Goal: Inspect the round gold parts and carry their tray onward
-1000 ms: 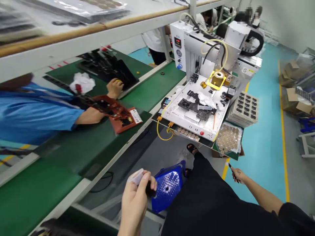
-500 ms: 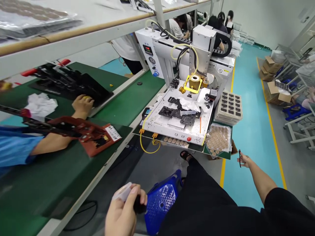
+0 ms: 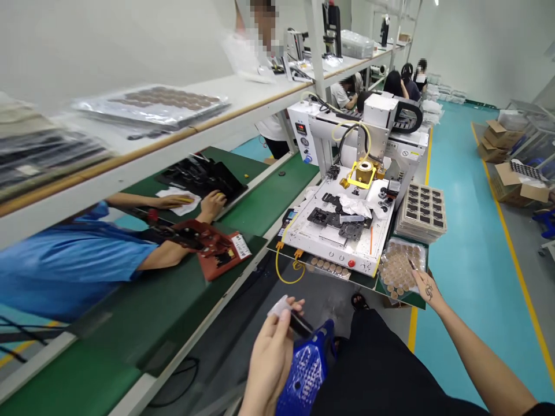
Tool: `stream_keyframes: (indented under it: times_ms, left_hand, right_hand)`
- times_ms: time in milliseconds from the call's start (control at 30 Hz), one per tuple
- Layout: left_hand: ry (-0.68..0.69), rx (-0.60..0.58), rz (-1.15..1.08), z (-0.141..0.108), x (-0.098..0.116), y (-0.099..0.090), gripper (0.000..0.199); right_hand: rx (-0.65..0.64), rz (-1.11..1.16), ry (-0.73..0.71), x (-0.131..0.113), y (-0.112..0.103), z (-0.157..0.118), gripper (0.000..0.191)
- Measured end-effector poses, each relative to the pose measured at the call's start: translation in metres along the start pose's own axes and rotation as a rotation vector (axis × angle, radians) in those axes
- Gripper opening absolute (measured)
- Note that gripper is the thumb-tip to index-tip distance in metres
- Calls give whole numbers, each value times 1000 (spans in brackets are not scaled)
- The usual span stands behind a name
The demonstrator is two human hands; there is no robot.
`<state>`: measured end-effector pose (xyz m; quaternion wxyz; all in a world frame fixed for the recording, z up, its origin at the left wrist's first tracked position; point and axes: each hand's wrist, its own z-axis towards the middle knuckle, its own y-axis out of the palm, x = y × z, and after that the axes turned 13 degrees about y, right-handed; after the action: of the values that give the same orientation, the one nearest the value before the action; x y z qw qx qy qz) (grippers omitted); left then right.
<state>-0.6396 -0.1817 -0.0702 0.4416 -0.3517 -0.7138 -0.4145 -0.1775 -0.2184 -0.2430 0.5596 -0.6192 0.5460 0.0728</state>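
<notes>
My left hand (image 3: 269, 344) is closed around a dark, flat piece (image 3: 300, 325) above the blue stool. A white, translucent strip or cover (image 3: 278, 306) lies at the same fingers; whether it is worn or held I cannot tell. At the right, my right hand (image 3: 427, 287) pinches a thin dark piece (image 3: 411, 264), seen edge-on and too small to name. That hand is over the edge of a clear plastic sheet with round brown discs (image 3: 396, 267). The white benchtop machine (image 3: 333, 245) stands between my hands, with black fixture plates, a white cloth and a brass-coloured head on it.
Stacked trays of black parts (image 3: 420, 215) stand right of the machine. A blue plastic stool (image 3: 306, 370) is below my left hand. A co-worker in a blue shirt (image 3: 87, 260) works at the green bench beside a red-brown clamp fixture (image 3: 221, 254). A shelf (image 3: 243, 104) runs overhead.
The view has turned, bringing more shelf into sight. My right hand has moved inward from over the aisle to the disc sheet. My left hand still holds the dark piece.
</notes>
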Motion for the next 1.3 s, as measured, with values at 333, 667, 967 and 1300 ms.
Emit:
stream_keyframes:
  times_ms: [333,667,967,1300]
  left_hand:
    - [-14,8,-44,18,5,24,77]
    - [-30,-45,-177,21,-2,69,60]
    - [-44,-105,-179,24,-11,102,58]
    - [-62,-183,-78,28,-28,136,56]
  right_hand:
    - [1,-145,-334,-92,35,28,55]
    - [-123,-122,-518,-140,56,52,49]
    - [-296,71,-307,-147,38,31,58]
    - [-380,334,3,-122,28,44,61]
